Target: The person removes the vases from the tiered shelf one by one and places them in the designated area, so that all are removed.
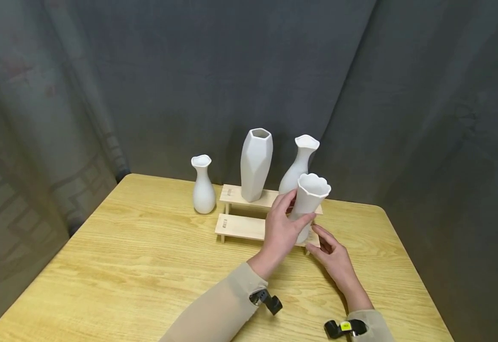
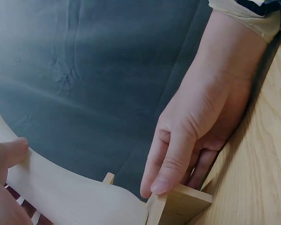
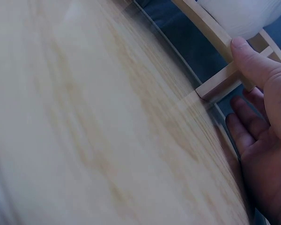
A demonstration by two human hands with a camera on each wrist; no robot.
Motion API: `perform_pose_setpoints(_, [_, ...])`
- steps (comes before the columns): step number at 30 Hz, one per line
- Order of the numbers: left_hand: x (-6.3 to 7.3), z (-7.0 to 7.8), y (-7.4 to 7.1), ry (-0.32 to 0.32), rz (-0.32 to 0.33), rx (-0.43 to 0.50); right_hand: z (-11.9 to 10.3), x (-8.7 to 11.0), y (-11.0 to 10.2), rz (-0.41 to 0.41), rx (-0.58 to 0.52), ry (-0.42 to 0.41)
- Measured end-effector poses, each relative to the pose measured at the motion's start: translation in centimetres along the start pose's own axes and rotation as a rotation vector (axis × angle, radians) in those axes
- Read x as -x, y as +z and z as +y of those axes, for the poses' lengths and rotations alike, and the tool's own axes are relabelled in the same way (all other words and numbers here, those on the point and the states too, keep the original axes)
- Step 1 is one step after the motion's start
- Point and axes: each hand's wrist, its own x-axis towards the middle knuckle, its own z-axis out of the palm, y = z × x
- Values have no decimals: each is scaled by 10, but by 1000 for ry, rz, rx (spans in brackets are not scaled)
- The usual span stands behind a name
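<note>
My left hand [image 1: 280,229] grips a white vase with a scalloped rim [image 1: 309,202], fingers behind it and thumb across its front. The vase's base is at the right end of the lower step of a two-step wooden stand [image 1: 244,228]. At that same end my right hand [image 1: 335,263] holds the stand's edge between thumb and fingers. In the right wrist view, the thumb [image 3: 253,58] lies against the step's corner, close below the rounded white base [image 3: 246,16]. The left wrist view shows the vase's side [image 2: 75,192] slanting toward the right hand [image 2: 192,117].
On the upper step stand a faceted white vase [image 1: 256,164] and, partly hidden, a wavy-rimmed white vase [image 1: 296,171]. A smaller white vase [image 1: 204,190] is on the wooden table [image 1: 138,266], left of the stand. Grey curtains [image 1: 215,85] hang behind the table.
</note>
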Motion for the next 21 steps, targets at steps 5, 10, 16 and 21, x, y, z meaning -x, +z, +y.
perform_pose_setpoints(5, [-1,5,-6,-18,-12,39,2,0,0,1,-8,-9])
perform_pose_setpoints(10, [0,11,-16,3,-24,42,2,0,0,2,-15,-5])
perform_pose_setpoints(16, [3,16,-31,32,-35,42,2,1,0,-1,-19,-5])
perform_pose_setpoints(21, [4,19,-50,63,-48,33,3,-1,1,7,9,-11])
